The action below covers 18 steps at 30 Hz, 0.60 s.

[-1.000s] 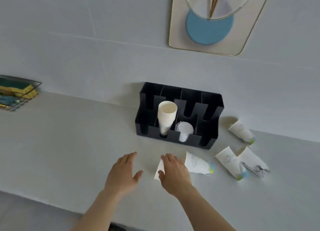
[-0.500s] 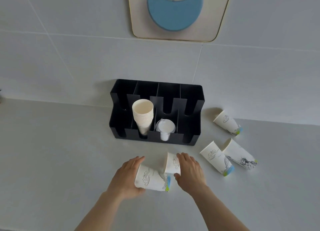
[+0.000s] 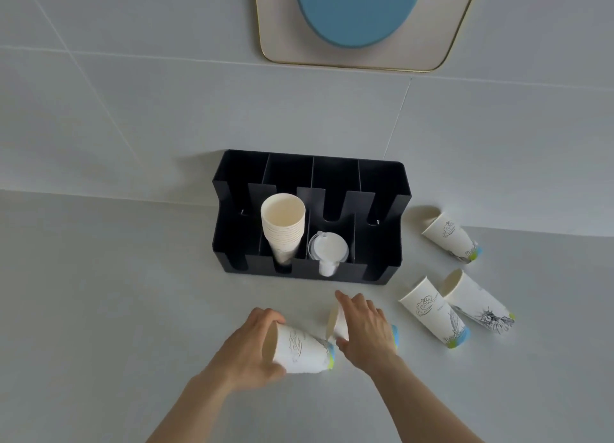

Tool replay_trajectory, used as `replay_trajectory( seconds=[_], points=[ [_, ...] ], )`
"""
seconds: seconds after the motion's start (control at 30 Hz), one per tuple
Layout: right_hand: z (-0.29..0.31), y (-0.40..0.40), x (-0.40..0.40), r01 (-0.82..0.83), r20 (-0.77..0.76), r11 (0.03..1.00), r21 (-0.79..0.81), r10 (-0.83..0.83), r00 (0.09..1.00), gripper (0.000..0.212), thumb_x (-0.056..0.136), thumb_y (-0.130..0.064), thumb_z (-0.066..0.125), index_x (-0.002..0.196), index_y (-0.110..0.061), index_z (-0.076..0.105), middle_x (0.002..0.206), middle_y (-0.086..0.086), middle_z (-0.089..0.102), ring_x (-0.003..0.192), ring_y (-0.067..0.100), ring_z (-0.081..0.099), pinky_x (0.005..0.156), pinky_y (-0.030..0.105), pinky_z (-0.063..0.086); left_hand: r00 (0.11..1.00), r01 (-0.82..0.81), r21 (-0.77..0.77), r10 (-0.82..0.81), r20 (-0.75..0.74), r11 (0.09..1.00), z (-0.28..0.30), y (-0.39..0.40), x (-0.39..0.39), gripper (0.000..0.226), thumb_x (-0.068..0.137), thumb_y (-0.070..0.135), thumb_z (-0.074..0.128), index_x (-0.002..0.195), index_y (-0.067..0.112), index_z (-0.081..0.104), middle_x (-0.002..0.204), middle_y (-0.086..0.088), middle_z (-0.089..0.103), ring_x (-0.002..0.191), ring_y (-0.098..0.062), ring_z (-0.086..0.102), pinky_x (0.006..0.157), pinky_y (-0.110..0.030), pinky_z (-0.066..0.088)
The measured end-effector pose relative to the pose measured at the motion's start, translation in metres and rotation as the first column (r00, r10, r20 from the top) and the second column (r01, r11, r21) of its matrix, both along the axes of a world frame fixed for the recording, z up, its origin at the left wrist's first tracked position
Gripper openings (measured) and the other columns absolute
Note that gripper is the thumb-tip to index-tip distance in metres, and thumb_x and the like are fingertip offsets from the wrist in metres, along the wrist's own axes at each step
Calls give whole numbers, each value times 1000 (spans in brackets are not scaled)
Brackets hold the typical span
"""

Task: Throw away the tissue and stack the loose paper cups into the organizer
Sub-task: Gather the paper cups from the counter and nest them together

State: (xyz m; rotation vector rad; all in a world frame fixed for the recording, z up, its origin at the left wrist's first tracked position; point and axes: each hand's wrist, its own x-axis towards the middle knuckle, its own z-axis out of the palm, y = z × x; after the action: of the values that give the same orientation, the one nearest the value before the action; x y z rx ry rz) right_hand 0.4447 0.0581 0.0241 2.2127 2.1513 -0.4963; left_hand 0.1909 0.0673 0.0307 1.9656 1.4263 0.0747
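A black organizer (image 3: 382, 263) stands against the wall, with a stack of paper cups (image 3: 283, 225) in one front slot and white lids (image 3: 328, 251) beside it. My left hand (image 3: 246, 349) grips a printed paper cup (image 3: 300, 351) on its side, mouth to the left. My right hand (image 3: 365, 331) is closed over a second paper cup (image 3: 337, 323) lying just right of it. Three loose cups lie on the counter to the right: one far cup (image 3: 452, 236), one near cup (image 3: 433, 311) and one cup with a dark drawing (image 3: 478, 304). No tissue is in view.
The grey counter (image 3: 99, 309) runs to a tiled wall. A gold-rimmed panel with a blue disc (image 3: 358, 14) hangs on the wall above the organizer.
My left hand took hold of a cup and lifted its mouth end. My right hand closed over the second cup. The view shifted right, so the wire basket at left left the frame.
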Motion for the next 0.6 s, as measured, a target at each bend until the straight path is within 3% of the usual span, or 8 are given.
replay_trajectory(
  seconds=[0.1,0.2,0.27,0.37,0.47,0.53,0.6],
  points=[
    [4,5,-1,93,-78,995,40,-90,993,92,82,-45,76,155,-22,25,131,3,48,117,27,53,98,35,45,994,-51,59,45,101,997,17,14,-5,78,61,44,68,133,46,39,126,25,33,109,-4,54,79,-17,45],
    [22,11,-2,213,-303,967,140,-163,939,92,73,-43,83,150,-20,37,126,2,48,110,28,57,83,36,50,990,-19,166,-4,138,986,33,24,4,94,64,49,66,149,44,29,135,23,33,126,-3,41,97,-23,44],
    [40,17,-3,286,-452,933,216,-165,877,88,67,-39,88,141,-23,44,121,-2,49,102,23,57,76,32,46,991,17,221,-46,127,975,37,25,16,102,64,54,68,155,39,23,141,20,36,129,-5,37,105,-27,40],
    [72,21,-6,401,-661,876,268,-136,738,85,64,-41,89,135,-30,43,124,-10,52,103,11,56,81,27,48,991,28,269,-62,121,963,30,19,32,105,64,56,71,154,33,22,143,18,42,129,-7,37,110,-28,34],
    [102,13,-13,454,-789,854,255,-87,608,89,62,-52,83,137,-39,37,124,-25,55,109,-1,58,81,13,48,991,4,279,-40,125,960,15,8,41,102,61,60,72,149,31,28,138,17,45,123,-8,39,104,-23,33],
    [116,5,-18,421,-804,857,295,-15,594,94,63,-52,83,142,-39,34,126,-29,53,115,2,57,85,12,50,990,5,270,-43,135,963,8,4,46,100,57,63,73,143,31,32,134,19,43,123,-9,39,102,-22,33],
    [121,-6,-24,355,-794,867,351,74,603,97,67,-45,85,148,-33,32,134,-21,52,124,11,56,95,19,50,988,-8,260,-33,153,966,3,2,49,100,54,66,76,137,30,35,123,22,39,120,-8,41,101,-22,36]
  ],
)
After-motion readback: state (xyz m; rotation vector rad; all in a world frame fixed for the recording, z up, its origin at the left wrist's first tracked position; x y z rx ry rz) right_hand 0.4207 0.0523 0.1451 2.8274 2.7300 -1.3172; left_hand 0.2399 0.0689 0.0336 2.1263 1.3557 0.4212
